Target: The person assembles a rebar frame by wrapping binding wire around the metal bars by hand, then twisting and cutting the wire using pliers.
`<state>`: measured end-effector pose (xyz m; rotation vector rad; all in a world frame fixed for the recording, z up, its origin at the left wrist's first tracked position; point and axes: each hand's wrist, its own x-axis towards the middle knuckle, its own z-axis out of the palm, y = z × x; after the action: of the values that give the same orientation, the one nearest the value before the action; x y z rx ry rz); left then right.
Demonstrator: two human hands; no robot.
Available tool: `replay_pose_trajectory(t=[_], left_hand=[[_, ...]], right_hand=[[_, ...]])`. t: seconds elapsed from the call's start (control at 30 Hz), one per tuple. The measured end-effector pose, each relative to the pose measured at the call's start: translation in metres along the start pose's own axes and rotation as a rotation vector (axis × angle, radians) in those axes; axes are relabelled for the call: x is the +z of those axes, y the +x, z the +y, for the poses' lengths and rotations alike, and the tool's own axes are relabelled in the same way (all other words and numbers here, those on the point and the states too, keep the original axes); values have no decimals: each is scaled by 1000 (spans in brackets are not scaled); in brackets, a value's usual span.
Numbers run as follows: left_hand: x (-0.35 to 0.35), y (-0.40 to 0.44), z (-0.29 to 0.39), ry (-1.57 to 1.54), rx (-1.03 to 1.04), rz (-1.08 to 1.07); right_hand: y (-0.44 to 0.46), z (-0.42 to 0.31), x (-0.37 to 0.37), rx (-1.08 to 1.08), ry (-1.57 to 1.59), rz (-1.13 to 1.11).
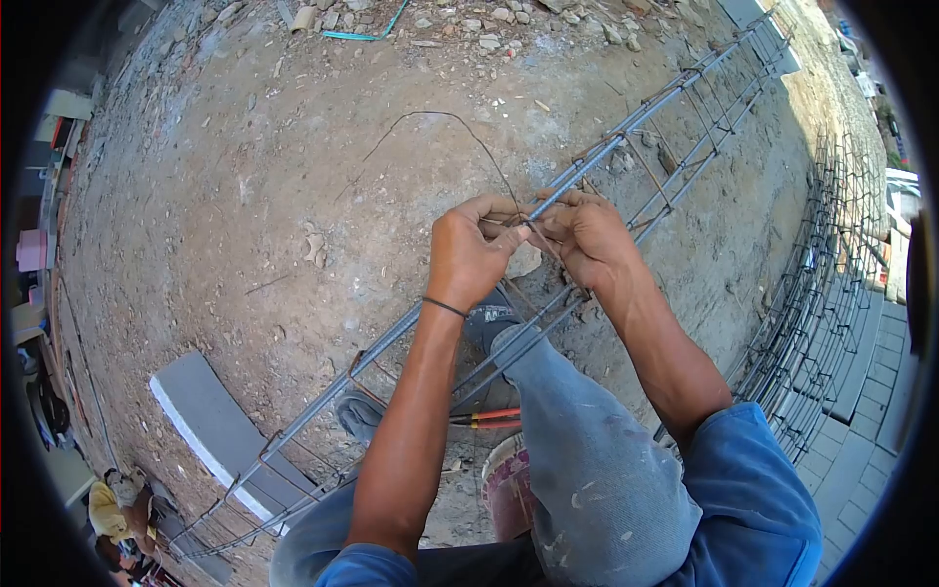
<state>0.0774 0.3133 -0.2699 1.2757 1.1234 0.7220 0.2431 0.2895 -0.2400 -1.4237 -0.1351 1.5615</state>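
Note:
A long rebar cage (pixel 614 145) of ribbed bars and bent stirrups runs diagonally beneath my hands. My left hand (pixel 471 252), with a dark band at the wrist, is closed in a pinch on a thin tie wire (pixel 430 112) where a stirrup meets the upper bar. From there the wire's loose end arches up and to the left over the ground. On the other side of that joint, my right hand (pixel 590 238) has its fingers curled round the upper bar, their tips partly hidden. Both hands nearly touch.
Red-handled pliers (pixel 497 419) and a pinkish bucket (pixel 507 489) lie between my legs. A grey slab (pixel 220 421) sits under the cage at lower left. More cages (pixel 817 284) are stacked at right. Another person (pixel 122 504) is at far lower left. Rubble (pixel 489 29) lines the top.

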Motion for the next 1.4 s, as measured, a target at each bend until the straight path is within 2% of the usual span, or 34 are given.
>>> replay_pose_trajectory(t=[0.03, 0.07, 0.13, 0.17, 0.23, 0.27, 0.33, 0.37, 0.43, 0.47, 0.53, 0.57, 0.63, 0.67, 0.73, 0.77, 0.83, 0.87, 0.93, 0.97, 1.0, 1.03, 1.07, 1.1, 1.17, 1.23, 1.4], left_hand=[[0, -3, -1, 73, 118, -9], [2, -5, -1, 72, 119, -8], [4, -7, 2, 265, 128, 177], [3, -7, 4, 268, 125, 176], [1, -4, 8, 233, -24, 71], [1, 0, 10, 233, -23, 73], [2, 5, 11, -70, -167, 16], [3, 7, 11, -71, -168, 13], [7, 8, 11, -118, -130, 32], [7, 9, 11, -119, -134, 32], [5, 12, 12, -163, -230, -28], [4, 14, 12, -163, -230, -27], [4, 19, 12, -228, -321, -39], [4, 22, 11, -230, -319, -38], [3, 26, 9, -258, -400, -40], [2, 27, 7, -262, -399, -39], [-1, 26, 12, -239, -419, -86], [-1, 25, 10, -243, -421, -82], [1, 21, 8, -186, -340, -30], [-2, 14, 8, -183, -339, -30], [-6, 2, 8, 72, -162, 52], [-8, -6, 9, 324, 18, 131], [-7, -9, 7, 327, 18, 125], [-7, -12, 3, 511, 268, 158], [-4, -15, -1, 695, 513, 185], [3, -11, 2, 704, 382, 164], [2, -3, 2, 775, 410, 102]], right_hand=[[-2, -1, 2, -12, 0, 7], [-1, -1, 3, -13, 0, 8], [3, 1, 4, 24, 47, 39], [5, 1, 3, 27, 50, 39], [8, 2, -1, 43, 54, -41], [8, 2, -1, 43, 53, -44], [8, 2, -2, 27, 47, -120], [9, 2, -4, 27, 47, -116], [10, 1, -9, 6, 46, -298], [7, 3, -8, 10, 46, -296], [-2, 7, -5, -84, 28, -83], [-3, 11, -5, -84, 27, -85], [-5, 20, -9, -269, -8, -10], [-7, 25, -11, -270, -10, -11], [-13, 35, -16, -512, -492, 134], [-17, 36, -19, -513, -497, 133], [-23, 35, -27, -969, -943, 225], [-23, 27, -30, -967, -947, 220], [-19, -1, -33, -1408, -1382, 98], [-13, -11, -35, -1391, -1445, 11], [-7, -20, -36, -1393, -1443, 15], [0, -29, -37, -1411, -1550, -111], [7, -35, -38, -1419, -1653, -242], [14, -38, -39, -1412, -1650, -239], [26, -37, -41, -1386, -1645, -418], [34, -30, -44, -1381, -1656, -400], [37, -25, -39, -1424, -1591, -332]])
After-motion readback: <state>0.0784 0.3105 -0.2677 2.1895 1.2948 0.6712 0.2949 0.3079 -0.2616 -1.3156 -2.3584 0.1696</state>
